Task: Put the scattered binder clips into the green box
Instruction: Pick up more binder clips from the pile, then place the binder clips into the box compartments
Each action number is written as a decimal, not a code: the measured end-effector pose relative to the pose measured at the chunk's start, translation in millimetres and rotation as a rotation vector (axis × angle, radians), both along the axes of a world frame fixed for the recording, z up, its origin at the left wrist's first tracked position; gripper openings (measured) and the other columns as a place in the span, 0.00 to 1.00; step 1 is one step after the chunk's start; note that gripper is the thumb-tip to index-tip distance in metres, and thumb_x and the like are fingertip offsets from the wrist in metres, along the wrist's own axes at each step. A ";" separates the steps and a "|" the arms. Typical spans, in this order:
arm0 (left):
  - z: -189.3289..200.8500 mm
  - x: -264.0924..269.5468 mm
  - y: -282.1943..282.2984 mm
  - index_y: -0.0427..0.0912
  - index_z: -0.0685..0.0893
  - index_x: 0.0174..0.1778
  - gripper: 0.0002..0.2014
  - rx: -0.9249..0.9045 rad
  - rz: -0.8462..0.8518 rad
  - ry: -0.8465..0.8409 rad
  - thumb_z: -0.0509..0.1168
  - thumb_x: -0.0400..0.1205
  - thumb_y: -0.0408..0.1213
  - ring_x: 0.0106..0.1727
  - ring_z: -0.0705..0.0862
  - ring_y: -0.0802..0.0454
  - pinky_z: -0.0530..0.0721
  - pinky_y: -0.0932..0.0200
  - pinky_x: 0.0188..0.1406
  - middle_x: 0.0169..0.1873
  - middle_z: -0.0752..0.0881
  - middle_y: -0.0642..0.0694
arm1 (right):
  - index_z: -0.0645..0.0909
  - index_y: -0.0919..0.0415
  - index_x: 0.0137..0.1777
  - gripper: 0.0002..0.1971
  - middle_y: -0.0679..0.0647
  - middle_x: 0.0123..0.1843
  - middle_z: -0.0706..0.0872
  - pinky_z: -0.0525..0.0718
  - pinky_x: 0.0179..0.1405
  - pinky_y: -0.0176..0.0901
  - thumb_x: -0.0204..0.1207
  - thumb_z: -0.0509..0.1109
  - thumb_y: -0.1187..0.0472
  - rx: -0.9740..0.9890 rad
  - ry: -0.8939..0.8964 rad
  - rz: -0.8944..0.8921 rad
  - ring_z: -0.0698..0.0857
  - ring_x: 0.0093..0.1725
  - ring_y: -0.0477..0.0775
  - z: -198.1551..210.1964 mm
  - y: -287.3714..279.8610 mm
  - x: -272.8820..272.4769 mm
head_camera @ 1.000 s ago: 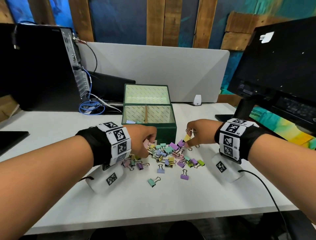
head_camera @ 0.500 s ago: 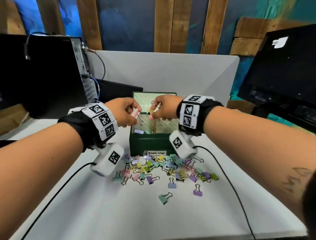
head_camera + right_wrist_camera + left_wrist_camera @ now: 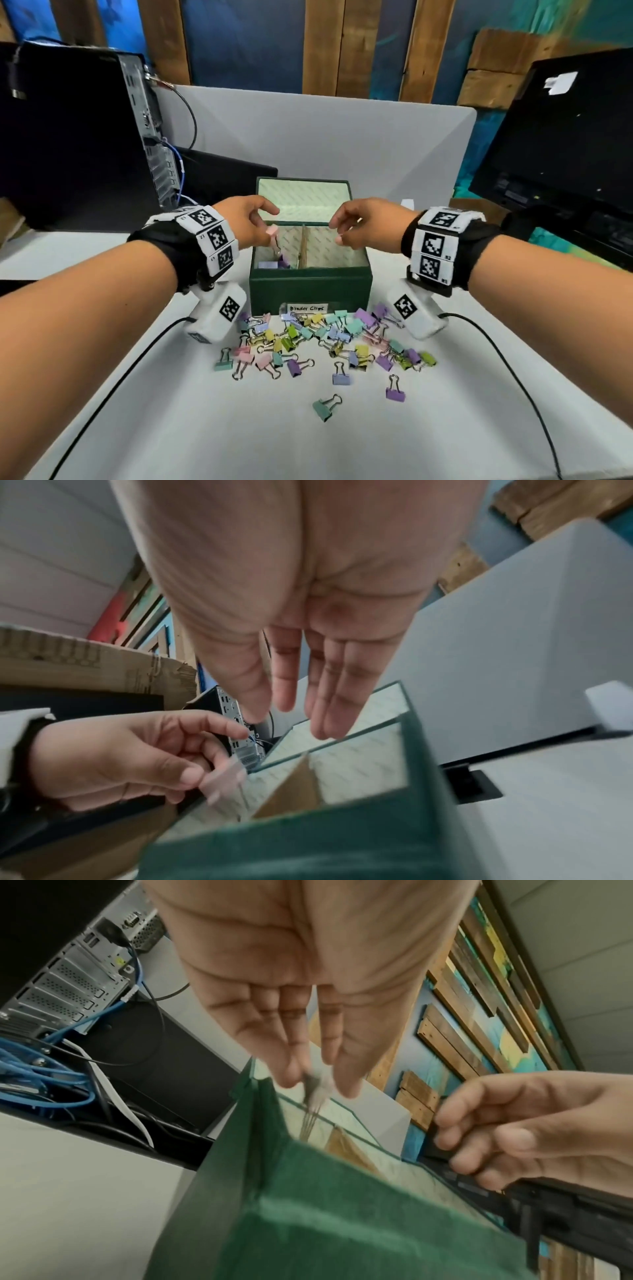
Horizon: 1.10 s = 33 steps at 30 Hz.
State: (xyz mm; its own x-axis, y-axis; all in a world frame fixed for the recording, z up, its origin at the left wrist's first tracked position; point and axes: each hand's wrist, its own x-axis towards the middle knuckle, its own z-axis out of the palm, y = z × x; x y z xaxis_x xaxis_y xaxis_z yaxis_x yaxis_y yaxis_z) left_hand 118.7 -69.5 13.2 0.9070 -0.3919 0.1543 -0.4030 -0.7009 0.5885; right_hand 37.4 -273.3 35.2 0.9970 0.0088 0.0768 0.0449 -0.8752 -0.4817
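Note:
The green box (image 3: 310, 287) stands open on the white table, lid tilted back, a divider splitting it in two. Both hands hover over it. My left hand (image 3: 265, 224) is above the left compartment with its fingers spread, and a pink binder clip (image 3: 273, 230) drops from its fingertips, blurred in the left wrist view (image 3: 315, 1088). My right hand (image 3: 337, 231) hangs over the right compartment with relaxed fingers (image 3: 329, 704) and holds nothing. A few clips (image 3: 270, 264) lie in the left compartment. Several pastel binder clips (image 3: 325, 337) lie scattered in front of the box.
A computer tower (image 3: 85, 137) with blue cables stands at the back left, and a dark monitor (image 3: 565, 137) at the right. A grey partition (image 3: 342, 137) rises behind the box. Single clips, teal (image 3: 323, 407) and purple (image 3: 395, 392), lie nearer me. Wrist-camera cables trail over the table.
Both hands rose from the pile to above the box, each carrying a clip. The right hand has let its yellow clip go, and the left hand's fingers have opened round the pink one.

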 end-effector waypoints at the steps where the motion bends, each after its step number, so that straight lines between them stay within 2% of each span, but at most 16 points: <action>1: -1.5 -2.6 -2.0 0.51 0.78 0.65 0.25 0.038 -0.011 0.006 0.75 0.72 0.40 0.46 0.84 0.52 0.79 0.62 0.42 0.47 0.84 0.50 | 0.82 0.49 0.48 0.05 0.46 0.44 0.85 0.82 0.48 0.40 0.74 0.72 0.59 -0.010 0.017 -0.001 0.83 0.41 0.48 -2.1 -7.7 -9.5; 3: -1.5 -12.0 -8.8 0.54 0.75 0.69 0.28 0.110 -0.034 -0.025 0.74 0.73 0.43 0.58 0.83 0.49 0.78 0.60 0.53 0.59 0.82 0.48 | 0.81 0.48 0.42 0.05 0.42 0.37 0.84 0.82 0.39 0.35 0.75 0.70 0.61 -0.075 0.089 0.001 0.82 0.36 0.45 -8.5 -24.3 -26.4; 5: 2.4 -28.9 -18.7 0.57 0.76 0.67 0.26 0.168 -0.088 -0.101 0.73 0.73 0.45 0.63 0.81 0.50 0.79 0.56 0.59 0.63 0.80 0.50 | 0.81 0.47 0.42 0.07 0.41 0.38 0.84 0.80 0.38 0.33 0.76 0.67 0.63 -0.179 0.218 0.014 0.81 0.37 0.45 -18.3 -39.9 -38.8; 8: 2.1 -59.9 -38.8 0.60 0.78 0.61 0.20 0.298 -0.264 -0.095 0.71 0.74 0.48 0.57 0.82 0.55 0.82 0.55 0.56 0.57 0.81 0.57 | 0.81 0.46 0.60 0.14 0.45 0.59 0.84 0.76 0.52 0.34 0.77 0.68 0.61 -0.420 0.397 0.060 0.80 0.51 0.46 -38.6 -53.8 -48.8; 10: -5.3 -75.7 -55.4 0.60 0.79 0.60 0.16 0.425 -0.383 -0.054 0.69 0.76 0.48 0.55 0.83 0.56 0.82 0.58 0.53 0.56 0.82 0.56 | 0.73 0.46 0.73 0.24 0.47 0.73 0.76 0.71 0.65 0.37 0.78 0.67 0.61 -0.528 0.448 0.107 0.77 0.64 0.47 -51.0 -57.3 -51.6; 11: -9.8 -81.0 -63.9 0.59 0.80 0.61 0.16 0.477 -0.422 -0.051 0.69 0.77 0.48 0.55 0.83 0.55 0.81 0.59 0.54 0.56 0.83 0.56 | 0.69 0.44 0.76 0.27 0.47 0.76 0.72 0.69 0.70 0.40 0.78 0.67 0.60 -0.550 0.445 0.128 0.74 0.70 0.48 -55.3 -57.3 -52.6; 13: -18.1 -87.1 -79.3 0.56 0.80 0.64 0.18 0.564 -0.455 -0.043 0.68 0.77 0.47 0.55 0.82 0.54 0.79 0.59 0.53 0.58 0.83 0.53 | 0.68 0.41 0.76 0.28 0.47 0.77 0.71 0.69 0.72 0.44 0.77 0.69 0.58 -0.538 0.407 0.148 0.74 0.73 0.51 -59.9 -57.0 -52.8; 16: -25.9 -88.4 -95.6 0.54 0.77 0.68 0.24 0.673 -0.456 0.018 0.71 0.75 0.46 0.55 0.80 0.51 0.75 0.62 0.50 0.63 0.81 0.49 | 0.70 0.44 0.75 0.28 0.50 0.74 0.74 0.73 0.69 0.45 0.75 0.70 0.56 -0.527 0.422 0.134 0.77 0.70 0.54 -65.1 -56.2 -51.2; 19: -29.4 -87.2 -107.4 0.52 0.69 0.76 0.35 0.752 -0.465 0.044 0.74 0.72 0.45 0.66 0.79 0.47 0.77 0.60 0.58 0.69 0.78 0.48 | 0.76 0.48 0.68 0.22 0.53 0.67 0.79 0.81 0.62 0.46 0.74 0.72 0.56 -0.521 0.417 0.101 0.83 0.60 0.56 -71.3 -57.4 -49.0; 21: -31.3 -87.5 -114.5 0.52 0.64 0.79 0.40 0.809 -0.481 0.041 0.75 0.72 0.44 0.69 0.77 0.47 0.78 0.57 0.66 0.72 0.76 0.48 | 0.79 0.53 0.64 0.19 0.52 0.59 0.81 0.85 0.48 0.41 0.74 0.73 0.58 -0.477 0.412 0.099 0.85 0.45 0.52 -72.5 -57.0 -48.3; 22: -33.0 -88.4 -118.5 0.51 0.63 0.79 0.40 0.836 -0.488 0.034 0.74 0.72 0.44 0.70 0.77 0.47 0.78 0.56 0.67 0.73 0.75 0.47 | 0.80 0.55 0.63 0.17 0.51 0.55 0.80 0.82 0.39 0.36 0.74 0.73 0.59 -0.462 0.411 0.101 0.82 0.36 0.47 -72.4 -56.6 -49.0; 24: -35.5 -91.5 -124.7 0.49 0.64 0.79 0.38 0.885 -0.497 0.021 0.73 0.74 0.43 0.70 0.76 0.46 0.77 0.57 0.64 0.73 0.74 0.46 | 0.81 0.57 0.60 0.15 0.49 0.50 0.79 0.75 0.31 0.31 0.73 0.73 0.62 -0.447 0.396 0.094 0.75 0.29 0.43 -72.2 -55.9 -50.4; 26: -38.7 -93.3 -128.1 0.49 0.67 0.77 0.34 0.911 -0.508 0.018 0.72 0.74 0.42 0.68 0.77 0.46 0.77 0.59 0.56 0.71 0.75 0.45 | 0.81 0.56 0.58 0.15 0.49 0.49 0.79 0.74 0.30 0.32 0.72 0.73 0.62 -0.439 0.387 0.092 0.74 0.29 0.43 -73.1 -56.1 -51.6; 30: -40.9 -92.2 -127.7 0.43 0.77 0.67 0.24 0.882 -0.543 0.022 0.72 0.74 0.37 0.51 0.76 0.52 0.69 0.67 0.30 0.64 0.80 0.43 | 0.82 0.54 0.58 0.16 0.47 0.50 0.79 0.77 0.35 0.34 0.71 0.74 0.61 -0.382 0.378 0.074 0.78 0.33 0.45 -70.9 -59.8 -55.6; 31: -41.3 -90.9 -127.0 0.42 0.79 0.62 0.20 0.870 -0.544 0.022 0.72 0.74 0.36 0.48 0.75 0.52 0.68 0.68 0.28 0.60 0.81 0.43 | 0.82 0.53 0.57 0.15 0.47 0.50 0.79 0.78 0.39 0.36 0.70 0.74 0.61 -0.362 0.365 0.065 0.79 0.37 0.47 -69.8 -61.8 -56.6; 33: -43.7 -88.5 -124.7 0.46 0.78 0.44 0.09 0.845 -0.512 -0.005 0.72 0.74 0.36 0.38 0.74 0.53 0.67 0.67 0.27 0.44 0.81 0.48 | 0.83 0.52 0.55 0.13 0.47 0.49 0.80 0.79 0.41 0.38 0.70 0.73 0.61 -0.330 0.345 0.049 0.80 0.40 0.49 -67.8 -65.1 -59.0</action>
